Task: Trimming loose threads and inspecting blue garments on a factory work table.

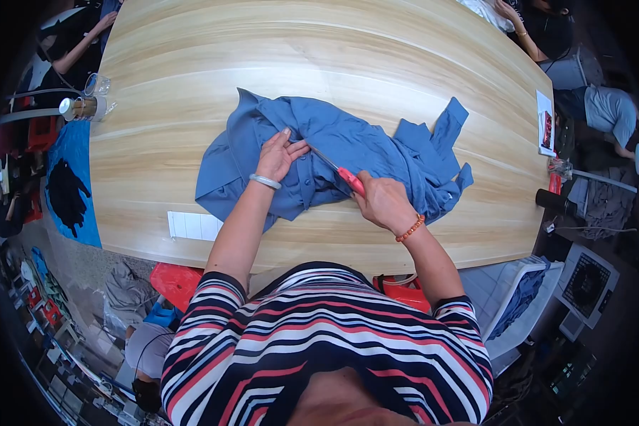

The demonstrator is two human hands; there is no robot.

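Blue garment (344, 131) beside lined paper (192, 225): left fingers (296, 148) spread, right fingers (366, 179) clasping red-handled tool (349, 179).

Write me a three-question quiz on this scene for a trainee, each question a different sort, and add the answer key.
1. Multiple choice. What does the person's right hand hold?
A) a spoon
B) a red-handled tool
C) a paper cup

2. True or false. A beaded bracelet circles the person's right wrist.

3. Fill the gap. The left hand touches the blue ______ that lies on the table.

Key: 1: B. 2: true. 3: garment.
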